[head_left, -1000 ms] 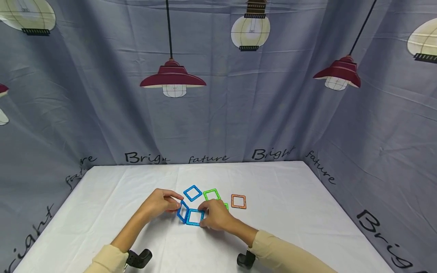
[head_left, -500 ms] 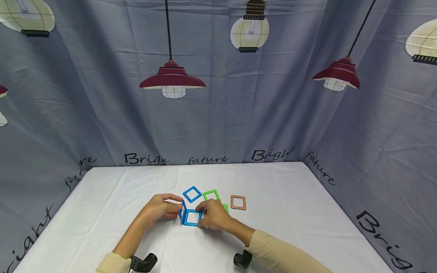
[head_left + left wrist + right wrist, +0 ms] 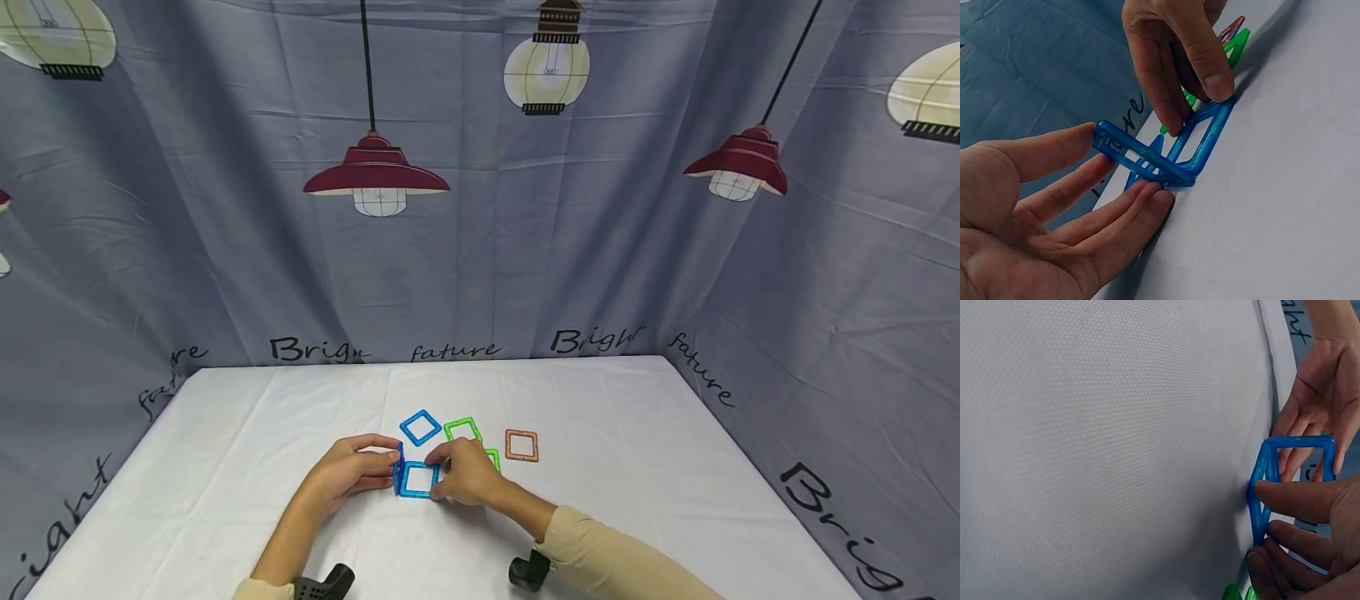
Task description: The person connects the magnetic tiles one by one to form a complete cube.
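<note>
Two blue square magnetic tiles meet along one edge on the white table. One blue tile (image 3: 418,497) lies flat, and the other, an upright blue tile (image 3: 1141,149), stands at its left side. My left hand (image 3: 341,475) rests its mostly straight fingers against the outer face of the upright tile, one fingertip at its top corner in the left wrist view. My right hand (image 3: 472,475) pinches the flat tile between thumb and fingers at its right side. The right wrist view shows the upright tile's frame (image 3: 1300,442) in front of the left hand's fingers.
Behind the hands lie another blue square tile (image 3: 409,437) and a green square tile (image 3: 459,421). A second green tile (image 3: 492,454) is partly hidden by the right hand. An orange square tile (image 3: 522,458) lies to the right. A grey curtain (image 3: 465,275) surrounds the table.
The left blue tile has tipped up from a slant to upright, with the left hand's fingers against it. The joined pair has shifted slightly left in the head view, the right hand still holding the flat tile.
</note>
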Demonstrator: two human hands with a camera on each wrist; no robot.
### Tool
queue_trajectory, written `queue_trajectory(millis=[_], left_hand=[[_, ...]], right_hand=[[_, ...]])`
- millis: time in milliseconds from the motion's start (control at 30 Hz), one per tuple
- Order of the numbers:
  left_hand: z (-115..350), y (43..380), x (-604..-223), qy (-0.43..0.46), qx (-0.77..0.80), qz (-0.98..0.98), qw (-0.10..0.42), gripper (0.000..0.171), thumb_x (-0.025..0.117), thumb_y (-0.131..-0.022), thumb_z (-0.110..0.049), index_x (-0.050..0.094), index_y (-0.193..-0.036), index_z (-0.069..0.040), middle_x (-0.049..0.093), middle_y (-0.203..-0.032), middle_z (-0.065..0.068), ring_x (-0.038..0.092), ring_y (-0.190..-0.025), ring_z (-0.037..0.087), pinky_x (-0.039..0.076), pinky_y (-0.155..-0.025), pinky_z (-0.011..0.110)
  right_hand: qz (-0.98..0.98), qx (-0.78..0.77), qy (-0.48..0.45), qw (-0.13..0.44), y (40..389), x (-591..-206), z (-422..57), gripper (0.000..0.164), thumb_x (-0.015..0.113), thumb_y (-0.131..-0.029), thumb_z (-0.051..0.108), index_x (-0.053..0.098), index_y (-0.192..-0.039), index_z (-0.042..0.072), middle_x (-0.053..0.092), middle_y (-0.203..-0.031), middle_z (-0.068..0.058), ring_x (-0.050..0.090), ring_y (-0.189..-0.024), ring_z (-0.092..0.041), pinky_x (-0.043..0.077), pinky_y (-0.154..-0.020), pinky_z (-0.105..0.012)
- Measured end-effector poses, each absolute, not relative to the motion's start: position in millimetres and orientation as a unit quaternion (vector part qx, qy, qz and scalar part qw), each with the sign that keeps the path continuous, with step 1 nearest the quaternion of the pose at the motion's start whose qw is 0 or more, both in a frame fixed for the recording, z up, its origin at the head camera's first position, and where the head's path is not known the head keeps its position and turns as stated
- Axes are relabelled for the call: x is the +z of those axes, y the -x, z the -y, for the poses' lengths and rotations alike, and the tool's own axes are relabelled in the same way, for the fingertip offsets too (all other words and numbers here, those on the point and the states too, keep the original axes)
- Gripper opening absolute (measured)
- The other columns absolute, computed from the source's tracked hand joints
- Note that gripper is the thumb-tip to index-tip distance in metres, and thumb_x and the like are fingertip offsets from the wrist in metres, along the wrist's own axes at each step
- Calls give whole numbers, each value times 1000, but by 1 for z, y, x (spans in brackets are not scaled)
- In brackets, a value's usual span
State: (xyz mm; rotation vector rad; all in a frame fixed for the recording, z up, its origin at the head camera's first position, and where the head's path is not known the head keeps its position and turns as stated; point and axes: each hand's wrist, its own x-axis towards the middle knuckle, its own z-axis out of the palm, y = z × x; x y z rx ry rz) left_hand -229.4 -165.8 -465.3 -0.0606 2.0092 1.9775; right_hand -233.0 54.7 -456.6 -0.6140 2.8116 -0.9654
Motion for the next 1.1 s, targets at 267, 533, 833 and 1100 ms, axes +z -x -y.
queue_trajectory(millis=[267,533,833,1100], left_hand=[[170,228,-469,19,705,-691,156,49,75,-92,-17,60,-132,7,74,-102,9,72,-85,17,62,-80,34],[170,227,-471,21,718,-679,154,47,75,-92,-15,61,-132,6,75,-98,8,72,-82,16,62,-80,36],[170,228,-472,11,719,-680,143,49,75,-92,-15,60,-133,7,75,-100,7,72,-84,17,63,-80,37],[171,227,-470,5,718,-680,147,48,74,-93,-14,59,-133,8,75,-98,8,73,-84,18,63,-80,38]], right_hand=[[-924,-318,206,50,234,-458,-52,39,91,-70,9,79,-107,8,71,-86,0,53,-77,-8,46,-69,-21],[-924,-319,206,53,233,-458,-53,38,92,-71,9,79,-107,8,71,-86,-1,53,-78,-8,47,-70,-21],[-918,-324,218,67,238,-456,-55,39,91,-71,9,78,-107,8,69,-87,0,52,-77,-8,46,-68,-20],[-918,-322,218,79,241,-455,-54,39,92,-71,11,77,-106,10,69,-87,2,52,-77,-8,46,-69,-20]])
